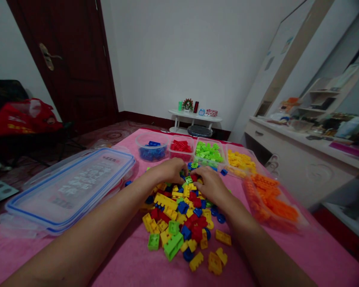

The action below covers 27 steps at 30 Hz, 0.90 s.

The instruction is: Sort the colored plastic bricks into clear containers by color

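Note:
A heap of mixed plastic building blocks [179, 223], yellow, red, blue and green, lies on the pink tablecloth [131, 263]. Both hands rest on its far end. My left hand [167, 170] is curled, fingertips down among the blocks. My right hand [211, 184] is curled too, its fingers meeting the left hand's near a small green block [188, 179]. What each hand grips is hidden by the fingers.
Beyond the heap stand tubs of sorted blocks: blue [152, 148], red [181, 146], green [208, 152], yellow [239, 160]. An orange-filled tub [269, 199] sits at right. A stack of clear lids [74, 187] lies at left. A dresser [302, 159] stands at right.

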### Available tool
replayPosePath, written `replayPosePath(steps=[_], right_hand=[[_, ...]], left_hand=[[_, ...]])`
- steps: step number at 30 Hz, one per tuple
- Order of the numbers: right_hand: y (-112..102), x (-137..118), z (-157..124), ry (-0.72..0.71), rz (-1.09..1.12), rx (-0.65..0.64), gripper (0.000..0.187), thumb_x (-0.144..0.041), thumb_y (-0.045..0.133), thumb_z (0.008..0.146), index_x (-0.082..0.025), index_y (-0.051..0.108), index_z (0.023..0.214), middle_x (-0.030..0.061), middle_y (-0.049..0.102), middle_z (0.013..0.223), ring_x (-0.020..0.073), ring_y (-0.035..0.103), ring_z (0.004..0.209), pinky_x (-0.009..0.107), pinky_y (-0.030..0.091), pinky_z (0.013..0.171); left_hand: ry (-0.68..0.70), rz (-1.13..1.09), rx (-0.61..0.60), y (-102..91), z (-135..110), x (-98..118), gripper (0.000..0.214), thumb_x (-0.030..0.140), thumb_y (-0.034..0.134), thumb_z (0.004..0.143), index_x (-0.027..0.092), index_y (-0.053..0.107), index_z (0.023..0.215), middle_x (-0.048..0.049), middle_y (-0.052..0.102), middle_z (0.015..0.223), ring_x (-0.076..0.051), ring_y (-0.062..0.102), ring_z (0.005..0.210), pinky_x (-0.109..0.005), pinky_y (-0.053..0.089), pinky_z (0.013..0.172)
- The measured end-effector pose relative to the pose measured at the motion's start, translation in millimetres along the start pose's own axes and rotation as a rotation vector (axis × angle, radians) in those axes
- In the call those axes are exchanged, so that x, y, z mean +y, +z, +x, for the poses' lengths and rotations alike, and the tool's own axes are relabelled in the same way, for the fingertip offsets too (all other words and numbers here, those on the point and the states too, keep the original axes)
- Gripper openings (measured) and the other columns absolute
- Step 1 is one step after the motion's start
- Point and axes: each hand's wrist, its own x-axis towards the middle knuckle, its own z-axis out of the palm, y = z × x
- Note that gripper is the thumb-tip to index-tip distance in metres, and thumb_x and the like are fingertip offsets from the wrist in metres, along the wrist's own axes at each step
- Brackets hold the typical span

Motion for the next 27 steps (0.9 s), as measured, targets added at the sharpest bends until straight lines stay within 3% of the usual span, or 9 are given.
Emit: replayPosePath(steps=[4, 7, 11, 14, 17, 20, 23, 25, 27], right_hand=[[-8, 4, -2, 0.056, 0.006, 0.079, 0.024, -0.019, 0.059, 0.070, -0.021, 0.066, 0.092, 0.0030, 0.066, 0.095, 0.0187, 0.055, 0.094, 0.028, 0.038, 0.083], [-19, 10, -3, 0.141, 0.044, 0.109, 0.020, -0.024, 0.060, 0.070, -0.021, 0.066, 0.089, 0.0028, 0.067, 0.089, 0.0178, 0.058, 0.085, 0.026, 0.041, 0.075], [-36, 18, -4, 0.235, 0.131, 0.143, 0.022, -0.030, 0.059, 0.072, -0.019, 0.066, 0.089, 0.0034, 0.067, 0.077, 0.0159, 0.059, 0.068, 0.025, 0.042, 0.062], [-42, 19, -6, 0.243, 0.135, 0.152, 0.024, -0.031, 0.059, 0.072, -0.019, 0.067, 0.090, 0.0036, 0.067, 0.074, 0.0157, 0.058, 0.064, 0.026, 0.042, 0.059], [-43, 17, -7, 0.223, 0.147, 0.153, 0.021, -0.029, 0.059, 0.071, -0.019, 0.068, 0.088, 0.0039, 0.068, 0.077, 0.0161, 0.058, 0.065, 0.027, 0.043, 0.059], [-45, 13, -6, 0.220, 0.250, 0.244, 0.024, -0.029, 0.061, 0.071, -0.018, 0.066, 0.092, 0.0038, 0.067, 0.078, 0.0155, 0.059, 0.063, 0.027, 0.045, 0.060], [-48, 4, -4, 0.196, 0.457, 0.430, 0.029, -0.032, 0.062, 0.073, -0.015, 0.061, 0.097, 0.0050, 0.065, 0.080, 0.0153, 0.060, 0.066, 0.027, 0.047, 0.061], [-51, -5, -4, 0.146, 0.526, 0.494, 0.027, -0.032, 0.062, 0.074, -0.015, 0.060, 0.095, 0.0056, 0.065, 0.082, 0.0154, 0.061, 0.070, 0.027, 0.049, 0.063], [-51, -14, -5, 0.079, 0.490, 0.475, 0.023, -0.030, 0.062, 0.075, -0.016, 0.062, 0.093, 0.0056, 0.066, 0.087, 0.0158, 0.062, 0.076, 0.028, 0.049, 0.067]], left_hand=[[0.009, -0.053, 0.101, -10.8, -3, 14, 0.033, 0.028, 0.069, 0.065, 0.019, 0.070, 0.096, -0.0064, 0.068, 0.096, -0.020, 0.058, 0.089, -0.025, 0.041, 0.077], [0.051, -0.193, -0.014, -17.6, -8, 30, 0.022, 0.024, 0.067, 0.068, 0.017, 0.071, 0.089, -0.0039, 0.069, 0.084, -0.015, 0.061, 0.076, -0.022, 0.042, 0.069], [0.268, -0.331, -0.283, -16.0, -16, 51, 0.027, 0.020, 0.067, 0.068, 0.016, 0.070, 0.095, -0.0024, 0.070, 0.079, -0.011, 0.059, 0.064, -0.019, 0.040, 0.057], [0.361, -0.225, -0.275, -9.3, -18, 62, 0.027, 0.022, 0.070, 0.065, 0.018, 0.071, 0.092, -0.0013, 0.069, 0.076, -0.011, 0.057, 0.061, -0.019, 0.038, 0.053], [0.292, -0.262, -0.234, -4.0, -16, 64, 0.017, 0.018, 0.067, 0.066, 0.018, 0.070, 0.082, 0.0001, 0.068, 0.069, -0.010, 0.056, 0.058, -0.018, 0.037, 0.051], [0.142, -0.575, -0.138, -3.9, -9, 58, 0.014, 0.018, 0.062, 0.071, 0.015, 0.067, 0.084, -0.0006, 0.066, 0.070, -0.009, 0.057, 0.060, -0.017, 0.040, 0.052], [-0.074, -1.040, 0.020, -8.2, -3, 50, 0.021, 0.026, 0.059, 0.075, 0.014, 0.062, 0.092, -0.0022, 0.063, 0.078, -0.009, 0.057, 0.059, -0.017, 0.043, 0.049], [-0.196, -1.394, -0.031, -11.5, 0, 46, 0.029, 0.037, 0.056, 0.078, 0.015, 0.058, 0.096, -0.0038, 0.062, 0.081, -0.010, 0.059, 0.059, -0.017, 0.044, 0.046], [-0.239, -1.692, -0.177, -13.4, 1, 45, 0.036, 0.046, 0.052, 0.081, 0.015, 0.056, 0.098, -0.0058, 0.062, 0.080, -0.013, 0.062, 0.062, -0.017, 0.045, 0.044]])
